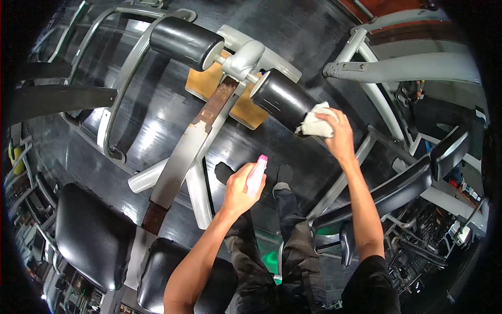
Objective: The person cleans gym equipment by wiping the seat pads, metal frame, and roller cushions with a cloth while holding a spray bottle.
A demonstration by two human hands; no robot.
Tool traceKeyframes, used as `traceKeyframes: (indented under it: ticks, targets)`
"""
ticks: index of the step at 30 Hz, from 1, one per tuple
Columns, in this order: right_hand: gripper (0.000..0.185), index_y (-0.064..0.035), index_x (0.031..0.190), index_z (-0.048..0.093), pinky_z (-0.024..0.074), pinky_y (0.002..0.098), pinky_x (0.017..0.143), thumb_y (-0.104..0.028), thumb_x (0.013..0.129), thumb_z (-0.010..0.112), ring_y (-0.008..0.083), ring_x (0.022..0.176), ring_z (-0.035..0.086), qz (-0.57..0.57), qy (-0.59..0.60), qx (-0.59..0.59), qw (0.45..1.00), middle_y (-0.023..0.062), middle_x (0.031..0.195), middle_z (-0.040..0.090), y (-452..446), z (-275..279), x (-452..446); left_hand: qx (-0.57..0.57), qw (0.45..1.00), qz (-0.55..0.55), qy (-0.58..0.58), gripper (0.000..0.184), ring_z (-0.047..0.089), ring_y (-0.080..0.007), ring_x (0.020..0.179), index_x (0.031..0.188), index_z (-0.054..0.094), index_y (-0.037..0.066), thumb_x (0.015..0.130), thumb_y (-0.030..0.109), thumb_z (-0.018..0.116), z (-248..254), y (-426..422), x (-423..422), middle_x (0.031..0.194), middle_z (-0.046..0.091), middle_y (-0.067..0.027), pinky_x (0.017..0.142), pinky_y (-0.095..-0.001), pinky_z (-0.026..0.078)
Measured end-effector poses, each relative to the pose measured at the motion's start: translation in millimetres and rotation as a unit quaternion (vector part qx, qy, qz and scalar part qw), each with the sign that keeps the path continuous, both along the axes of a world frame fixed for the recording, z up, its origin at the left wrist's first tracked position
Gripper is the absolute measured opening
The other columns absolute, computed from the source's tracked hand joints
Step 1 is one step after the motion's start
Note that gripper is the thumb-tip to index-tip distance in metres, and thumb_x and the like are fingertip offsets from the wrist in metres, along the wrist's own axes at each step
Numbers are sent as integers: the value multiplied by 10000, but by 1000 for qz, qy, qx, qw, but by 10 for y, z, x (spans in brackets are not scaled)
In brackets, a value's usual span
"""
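My right hand [339, 137] grips a crumpled white cloth [317, 123], pressed against the outer end of a black padded roller [282, 97]. My left hand [241, 191] is wrapped round a small pale bottle with a pink top [256, 177], which looks like a spray bottle. It is held upright, below and left of the cloth, touching no equipment. A second black roller [185, 42] sits on the other side of the grey metal hub [244, 58]. Part of the bottle is hidden by my fingers.
A worn grey beam [180, 162] runs from the hub down to black seat pads [91, 235] at lower left. Metal frames [402, 68] stand at right, with a long black pad [389, 196] beside my right arm. Wooden-coloured plates [250, 112] lie under the hub.
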State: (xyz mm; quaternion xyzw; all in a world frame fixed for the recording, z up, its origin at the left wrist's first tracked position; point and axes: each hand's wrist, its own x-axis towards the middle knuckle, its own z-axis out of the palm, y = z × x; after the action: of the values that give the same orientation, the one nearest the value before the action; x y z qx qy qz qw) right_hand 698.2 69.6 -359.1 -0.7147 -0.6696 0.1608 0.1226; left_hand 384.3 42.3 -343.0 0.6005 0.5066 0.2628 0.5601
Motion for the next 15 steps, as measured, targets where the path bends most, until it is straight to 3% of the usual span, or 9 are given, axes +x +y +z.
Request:
traceKeyframes:
  ticks: [1,2,4,6,7,9,10,12,15]
  targets:
    - [647,-171,1200,669,492,405,982,145,639,610,348,1143,607,-45,63,-43,996,111,1212,641,61,74,82,0,1000,2,-1,187,711,-197,805,1030,658,-16,846,0,687,7,-3,-1,875,707,-123,728,-299,538]
    - [606,-100,1224,646,476,376,992,146,679,550,323,1128,639,-60,117,22,991,143,1158,670,96,-16,207,-1,1000,-1,2,190,714,-202,805,1031,658,-16,844,-1,688,13,0,-1,876,708,-126,725,-302,540]
    - [558,-56,1237,630,459,343,1002,125,720,520,269,1132,644,-218,212,68,950,159,1134,683,354,50,98,2,1000,-4,8,193,717,-208,804,1032,658,-16,841,-2,688,15,23,-6,877,709,-128,722,-304,542]
    - [549,-54,1261,617,453,325,1000,109,752,495,225,1143,628,-240,243,159,926,169,1163,670,660,68,-154,-18,1000,-13,10,197,716,-207,790,1036,656,-15,841,-3,686,18,7,-8,869,707,-127,710,-303,542]
    - [564,-64,1263,617,450,329,1011,105,735,513,261,1147,624,-170,265,198,928,165,1195,653,800,6,-270,-17,1000,-12,14,197,716,-207,790,1036,656,-15,841,-3,686,11,-4,0,869,707,-127,710,-303,542]
    - [575,-99,1235,632,436,398,1049,89,696,558,349,1154,580,-21,165,196,966,155,1195,630,1097,-86,-627,5,1000,-22,4,200,711,-200,769,1042,655,-11,843,-4,682,2,-6,-12,853,704,-121,693,-302,539]
    - [585,-142,1226,642,439,420,1045,81,690,572,340,1181,555,54,129,157,978,139,1232,611,1180,-348,-749,8,1000,-18,9,200,711,-200,769,1042,655,-11,843,-4,682,9,2,-23,853,704,-121,693,-302,539]
    - [613,-190,1232,639,449,421,1037,71,680,590,332,1224,526,-18,69,115,991,106,1297,575,1113,-320,-1046,-15,999,-24,17,200,707,-193,761,1044,654,-8,846,-5,678,23,13,-26,857,703,-119,682,-296,535]
    - [634,-226,1244,628,458,422,1035,52,674,613,336,1263,497,2,80,60,995,86,1343,537,870,-114,-892,-20,1000,-19,15,195,699,-188,748,1042,654,-6,849,0,678,9,-12,-23,878,702,-117,681,-293,532]
